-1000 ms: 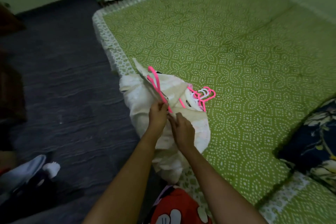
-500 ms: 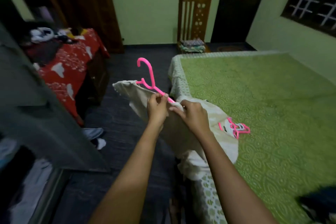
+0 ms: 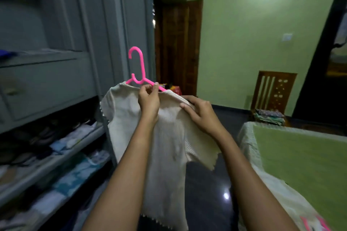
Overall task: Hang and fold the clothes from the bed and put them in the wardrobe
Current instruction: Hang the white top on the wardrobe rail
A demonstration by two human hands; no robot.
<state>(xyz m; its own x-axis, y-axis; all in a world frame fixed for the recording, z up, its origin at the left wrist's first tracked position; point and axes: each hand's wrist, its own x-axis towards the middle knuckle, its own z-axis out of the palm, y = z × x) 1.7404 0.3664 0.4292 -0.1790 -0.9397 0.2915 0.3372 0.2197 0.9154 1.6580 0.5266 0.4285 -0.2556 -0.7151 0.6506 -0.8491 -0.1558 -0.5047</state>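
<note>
A cream ribbed top [image 3: 169,142] hangs on a pink hanger [image 3: 138,69], held up in the air in front of the grey wardrobe [image 3: 78,43]. My left hand [image 3: 149,99] pinches the hanger's arm at the neckline. My right hand [image 3: 201,113] grips the top's right shoulder, fingers curled over the fabric. The hanger's hook points up and left, close to the wardrobe's door frame. The bed [image 3: 304,157] with its green patterned cover lies at the right.
Wardrobe shelves [image 3: 56,155] at the lower left hold folded clothes. More pink hangers [image 3: 315,224] lie on the bed's near corner. A wooden chair [image 3: 272,92] with a stack of folded fabric stands by the far wall. A brown door [image 3: 178,47] is behind the wardrobe.
I have turned from the bed to the wardrobe, lifting the top on its hanger off the bed. The right hand slid out along the shoulder; the left still pinches the hanger.
</note>
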